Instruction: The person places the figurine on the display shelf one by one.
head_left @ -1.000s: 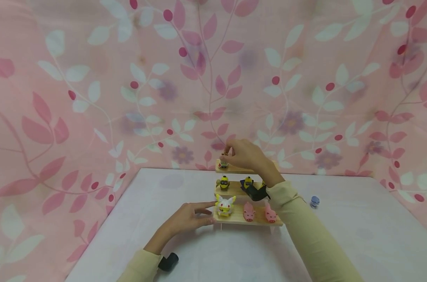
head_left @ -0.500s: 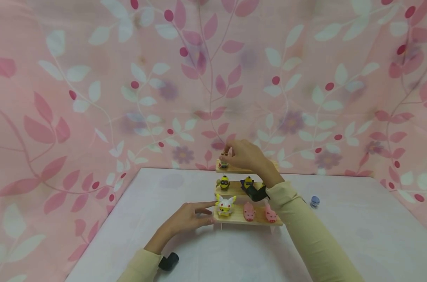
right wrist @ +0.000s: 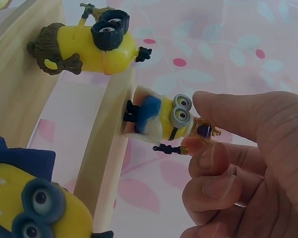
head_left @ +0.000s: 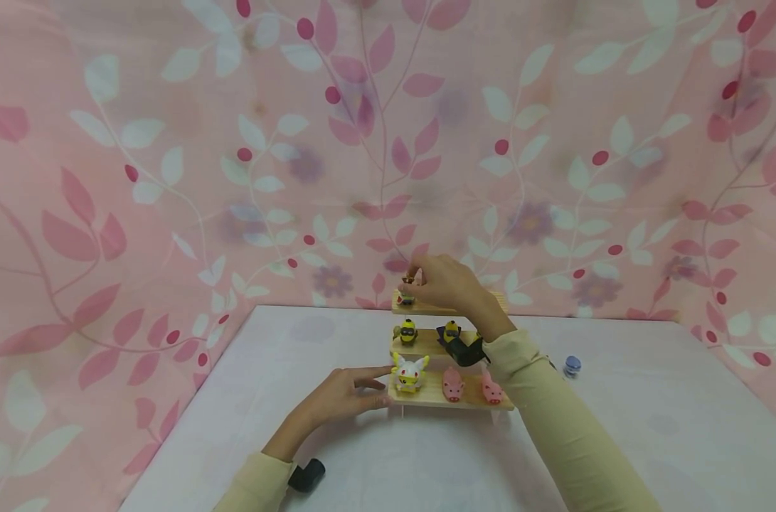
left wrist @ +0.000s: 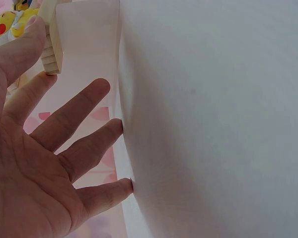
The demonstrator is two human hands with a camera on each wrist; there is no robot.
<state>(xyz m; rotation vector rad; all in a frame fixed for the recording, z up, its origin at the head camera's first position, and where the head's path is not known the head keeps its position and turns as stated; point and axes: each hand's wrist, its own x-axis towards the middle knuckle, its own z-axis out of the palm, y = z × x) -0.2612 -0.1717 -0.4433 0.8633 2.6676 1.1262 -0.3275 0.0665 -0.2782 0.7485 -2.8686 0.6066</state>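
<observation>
- Right grip: thumb and forefinger pinch the crown of a small crowned figure.
- The crowned figure hangs straight below those fingertips, its long axis upright; the right grip is much the nearer of the two.
- Just under its feet is the top board; the feet seem to meet the wood, though I cannot tell whether they bear its weight.
- Lower than the right grip, on the middle board, stand a leaf-skirted figure and a caped figure.
- Lower again and toward the person, the bottom board carries a white-capped figure and two pink pigs.
- Left grip, down to the left: fingers spread, thumb and forefinger touching that board's end.
- Well off to the right, a blue item sits on the surface.
</observation>
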